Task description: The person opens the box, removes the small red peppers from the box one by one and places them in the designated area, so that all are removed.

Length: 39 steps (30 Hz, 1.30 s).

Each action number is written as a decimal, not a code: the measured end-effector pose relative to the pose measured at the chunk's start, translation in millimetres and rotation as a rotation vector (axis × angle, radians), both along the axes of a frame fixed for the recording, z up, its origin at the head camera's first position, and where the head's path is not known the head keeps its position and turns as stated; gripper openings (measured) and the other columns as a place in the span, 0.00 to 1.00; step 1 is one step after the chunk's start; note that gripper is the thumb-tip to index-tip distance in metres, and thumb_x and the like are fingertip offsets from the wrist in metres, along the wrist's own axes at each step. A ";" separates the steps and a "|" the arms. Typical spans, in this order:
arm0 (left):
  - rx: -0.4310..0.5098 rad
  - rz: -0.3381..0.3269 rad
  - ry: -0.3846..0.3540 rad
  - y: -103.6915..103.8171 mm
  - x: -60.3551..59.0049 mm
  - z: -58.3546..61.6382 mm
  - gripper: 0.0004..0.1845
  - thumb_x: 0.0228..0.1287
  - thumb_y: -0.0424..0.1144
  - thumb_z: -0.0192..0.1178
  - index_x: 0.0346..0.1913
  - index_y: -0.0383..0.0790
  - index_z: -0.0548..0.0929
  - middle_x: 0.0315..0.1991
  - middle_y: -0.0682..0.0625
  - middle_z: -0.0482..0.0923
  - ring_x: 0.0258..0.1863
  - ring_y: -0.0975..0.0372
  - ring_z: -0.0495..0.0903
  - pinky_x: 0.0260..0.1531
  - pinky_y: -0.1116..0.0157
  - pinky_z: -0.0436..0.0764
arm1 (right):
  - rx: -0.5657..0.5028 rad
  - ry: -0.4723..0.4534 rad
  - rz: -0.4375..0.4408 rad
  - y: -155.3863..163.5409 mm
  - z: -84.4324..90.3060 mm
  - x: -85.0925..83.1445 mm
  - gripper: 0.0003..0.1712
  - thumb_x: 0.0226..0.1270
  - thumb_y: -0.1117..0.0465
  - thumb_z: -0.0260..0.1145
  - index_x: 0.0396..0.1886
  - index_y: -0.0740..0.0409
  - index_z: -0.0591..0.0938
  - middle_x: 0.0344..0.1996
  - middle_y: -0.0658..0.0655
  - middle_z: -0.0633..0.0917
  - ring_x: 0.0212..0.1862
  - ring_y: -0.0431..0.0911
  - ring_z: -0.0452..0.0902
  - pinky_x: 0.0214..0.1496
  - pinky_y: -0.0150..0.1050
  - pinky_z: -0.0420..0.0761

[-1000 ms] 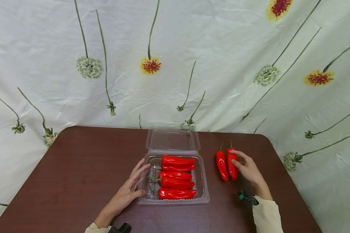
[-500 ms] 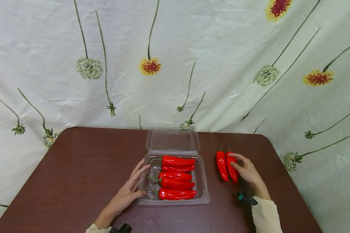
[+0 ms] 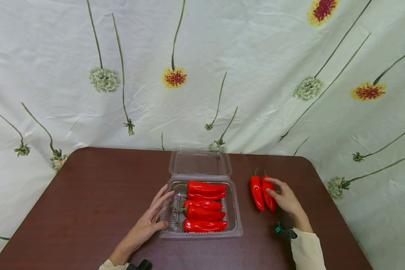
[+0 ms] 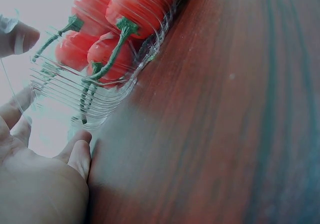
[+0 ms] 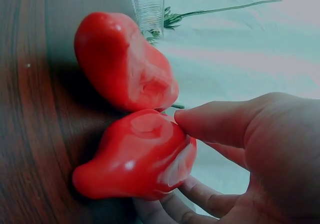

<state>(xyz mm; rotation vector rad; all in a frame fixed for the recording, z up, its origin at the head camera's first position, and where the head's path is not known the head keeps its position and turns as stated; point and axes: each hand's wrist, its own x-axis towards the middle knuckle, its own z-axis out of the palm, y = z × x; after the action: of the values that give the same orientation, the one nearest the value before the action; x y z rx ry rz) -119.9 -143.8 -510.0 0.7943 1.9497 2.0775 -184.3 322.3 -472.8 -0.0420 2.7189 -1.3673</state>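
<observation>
A clear plastic clamshell box (image 3: 237,212) lies open in the head view, several red chili peppers (image 3: 205,225) in its base with their green stems to the left. My left hand (image 3: 144,221) rests along the box's left side, fingers extended and spread, thumb near the front corner. To the right of the box, my right hand (image 3: 287,198) holds a red chili pepper (image 5: 140,156) between thumb and fingers, as the right wrist view shows. Just left of it lies a second loose chili pepper (image 3: 256,193), the two almost side by side with stems pointing away.
All of this is on a dark brown wooden table (image 3: 98,187) with rounded far corners. The box's transparent lid (image 3: 200,163) is folded back toward the far edge. Behind the table hangs a pale cloth (image 3: 256,75) printed with flowers.
Over the last second the right-hand chili pepper has shifted slightly left and toward me, its stem end closer to the other loose one. My left hand and the box have stayed put.
</observation>
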 end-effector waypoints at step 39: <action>-0.003 0.004 -0.009 0.2 -0.1 -0.5 0.39 0.66 0.23 0.55 0.79 0.35 0.54 0.81 0.42 0.27 0.74 0.76 0.54 0.67 0.83 0.54 | 0.188 0.243 -0.001 -3.8 20.1 4.4 0.23 0.67 0.70 0.64 0.62 0.66 0.78 0.58 0.73 0.77 0.59 0.66 0.71 0.58 0.64 0.75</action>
<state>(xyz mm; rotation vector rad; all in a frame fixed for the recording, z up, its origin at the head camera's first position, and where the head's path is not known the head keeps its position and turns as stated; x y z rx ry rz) -120.0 -143.5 -510.5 0.7794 1.9506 2.0760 -179.9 318.5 -452.6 -0.2054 3.0349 -1.1699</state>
